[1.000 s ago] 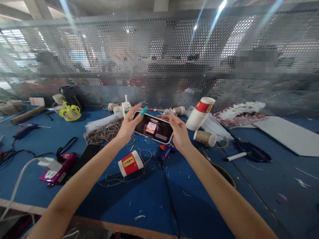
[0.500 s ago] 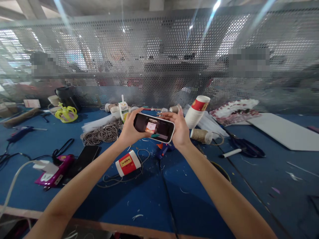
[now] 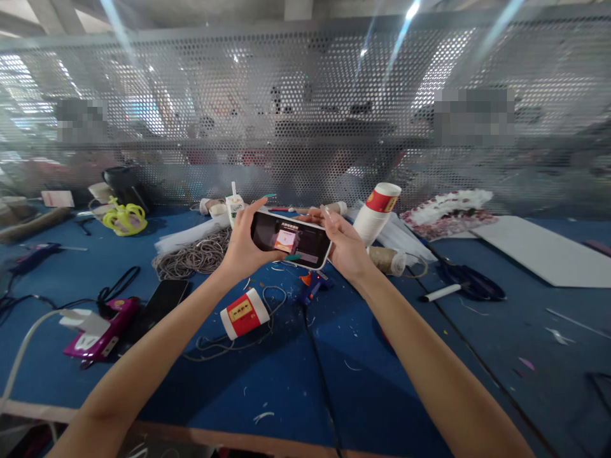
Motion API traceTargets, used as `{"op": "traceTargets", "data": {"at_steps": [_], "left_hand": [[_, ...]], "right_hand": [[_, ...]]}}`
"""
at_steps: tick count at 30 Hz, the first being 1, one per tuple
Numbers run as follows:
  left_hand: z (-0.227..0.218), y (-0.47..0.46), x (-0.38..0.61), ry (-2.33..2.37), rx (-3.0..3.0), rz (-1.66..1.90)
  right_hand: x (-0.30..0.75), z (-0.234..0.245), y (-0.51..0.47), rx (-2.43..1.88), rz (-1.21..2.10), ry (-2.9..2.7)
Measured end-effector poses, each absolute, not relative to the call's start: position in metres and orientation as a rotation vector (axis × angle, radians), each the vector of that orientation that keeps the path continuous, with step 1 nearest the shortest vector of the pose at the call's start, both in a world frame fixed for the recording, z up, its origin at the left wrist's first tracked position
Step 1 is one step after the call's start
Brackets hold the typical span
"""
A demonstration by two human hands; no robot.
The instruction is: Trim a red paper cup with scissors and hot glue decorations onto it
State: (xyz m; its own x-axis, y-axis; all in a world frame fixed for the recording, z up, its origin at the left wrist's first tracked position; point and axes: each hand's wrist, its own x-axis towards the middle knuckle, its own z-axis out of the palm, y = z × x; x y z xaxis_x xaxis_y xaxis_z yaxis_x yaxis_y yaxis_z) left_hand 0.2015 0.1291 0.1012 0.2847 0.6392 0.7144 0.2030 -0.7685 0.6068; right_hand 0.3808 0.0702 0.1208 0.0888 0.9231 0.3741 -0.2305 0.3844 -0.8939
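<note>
I hold a white-edged phone (image 3: 290, 238) sideways above the blue table (image 3: 296, 375), its lit screen facing me. My left hand (image 3: 244, 247) grips its left end, thumb curled over the top edge. My right hand (image 3: 344, 247) wraps round its right end with the fingers behind it. Just below the phone lie a red-and-white paper cup (image 3: 244, 312) on its side, a loop of cord (image 3: 224, 340) and a blue glue gun (image 3: 311, 287).
A stack of paper cups (image 3: 377, 213), a twine spool (image 3: 387, 259), a heap of string (image 3: 193, 256), a second dark phone (image 3: 165, 297), a pink tool (image 3: 98, 331), a yellow crown (image 3: 124, 218), scissors (image 3: 470, 283) and a white board (image 3: 548, 251) lie around. A perforated metal screen (image 3: 305, 114) closes the back.
My left hand, open with the thumb lifted off a second ago, has closed on the phone's left end. The phone has levelled and shifted slightly left.
</note>
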Motion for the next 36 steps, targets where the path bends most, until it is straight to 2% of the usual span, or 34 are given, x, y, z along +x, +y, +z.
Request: {"op": "traceTargets", "data": {"at_steps": [11, 18, 26, 36], "left_hand": [[0.111, 0.130, 0.192, 0.673, 2.309, 1.347], [0.111, 0.129, 0.193, 0.667, 2.360, 1.363], [0.111, 0.129, 0.194, 0.733, 2.330, 1.342], [0.112, 0.128, 0.195, 0.717, 2.347, 1.354]], "right_hand": [[0.389, 0.126, 0.068, -0.768, 1.024, -1.277], [0.398, 0.120, 0.073, -0.841, 0.840, -1.410], [0.396, 0.123, 0.072, -0.753, 1.022, -1.398], [0.398, 0.122, 0.071, -0.817, 0.824, -1.555]]}}
